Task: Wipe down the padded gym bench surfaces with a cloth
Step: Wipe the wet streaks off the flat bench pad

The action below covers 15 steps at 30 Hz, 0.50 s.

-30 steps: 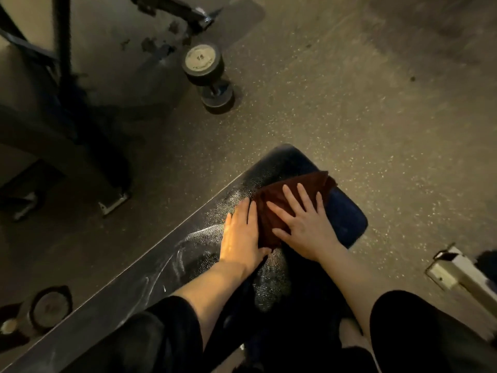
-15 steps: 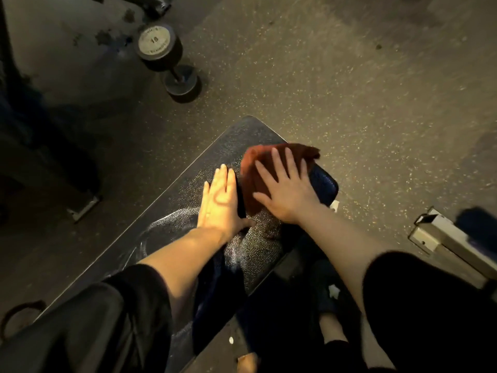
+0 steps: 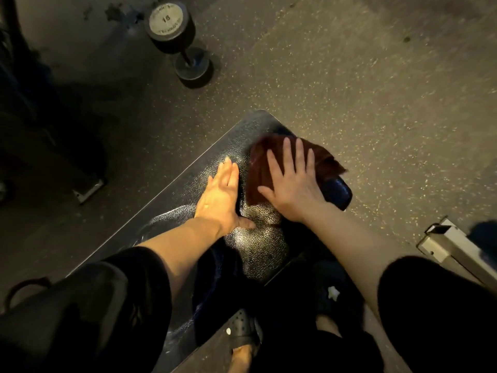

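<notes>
Cloth [image 3: 258, 181] (half under right hand [image 3: 293, 189])

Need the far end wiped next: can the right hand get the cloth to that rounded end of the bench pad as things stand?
Probably yes. The right hand lies flat on the cloth, already close to the bench pad end, with bare pad between. The left hand rests beside it, out of the way.

Premises: a gym or weight room. Evidence noted: dark speckled rubber flooring [image 3: 349, 90] of the type laid under weights; a round-headed dumbbell [image 3: 174, 36] marked 15 lying on that floor; a black textured padded bench [image 3: 242, 141]; metal equipment feet [image 3: 88, 188] and frame tubing [image 3: 451, 246] at the edges of view.
</notes>
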Each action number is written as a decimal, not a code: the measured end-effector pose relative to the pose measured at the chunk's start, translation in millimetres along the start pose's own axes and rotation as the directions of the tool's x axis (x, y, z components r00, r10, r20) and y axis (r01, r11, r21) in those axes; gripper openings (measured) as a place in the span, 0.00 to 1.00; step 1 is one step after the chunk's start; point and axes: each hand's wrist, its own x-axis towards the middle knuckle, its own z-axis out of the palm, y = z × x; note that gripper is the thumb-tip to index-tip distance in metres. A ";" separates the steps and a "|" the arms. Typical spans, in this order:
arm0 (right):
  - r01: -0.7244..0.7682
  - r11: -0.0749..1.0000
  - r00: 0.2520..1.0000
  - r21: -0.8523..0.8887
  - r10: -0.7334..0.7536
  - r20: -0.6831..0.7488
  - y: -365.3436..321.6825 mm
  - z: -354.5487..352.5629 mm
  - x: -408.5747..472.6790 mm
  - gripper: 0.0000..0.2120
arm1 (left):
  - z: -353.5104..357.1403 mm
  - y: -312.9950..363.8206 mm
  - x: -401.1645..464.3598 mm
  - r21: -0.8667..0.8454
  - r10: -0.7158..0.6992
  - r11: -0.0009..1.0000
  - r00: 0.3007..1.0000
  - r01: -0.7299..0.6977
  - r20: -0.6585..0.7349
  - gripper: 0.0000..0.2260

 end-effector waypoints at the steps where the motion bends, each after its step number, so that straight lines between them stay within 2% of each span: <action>1: 0.001 1.000 1.000 0.008 -0.001 0.002 -3.8 -4.0 18.9 0.38 | 0.4 -0.7 0.4 -0.025 0.001 1.000 1.000 -0.001 -0.004 0.63; 4: 0.027 1.000 1.000 0.007 -0.027 -0.010 -0.3 -10.3 39.0 0.36 | 1.1 -3.2 1.4 -0.055 0.022 0.998 1.000 -0.022 0.001 0.63; 7: 0.104 0.994 0.993 0.030 -0.102 -0.061 14.7 -1.4 2.9 0.34 | 2.6 -6.4 0.8 -0.064 0.027 0.998 1.000 -0.028 -0.007 0.63; 10: 0.085 0.996 0.993 0.033 -0.082 -0.086 20.7 13.1 -35.4 0.34 | 3.9 -7.4 1.3 -0.132 0.011 0.991 1.000 -0.015 -0.029 0.62; 15: 0.033 0.998 0.999 0.050 -0.032 -0.012 -7.2 -10.2 38.6 0.35 | 4.0 -7.5 1.4 -0.184 0.017 0.983 0.998 -0.027 -0.058 0.62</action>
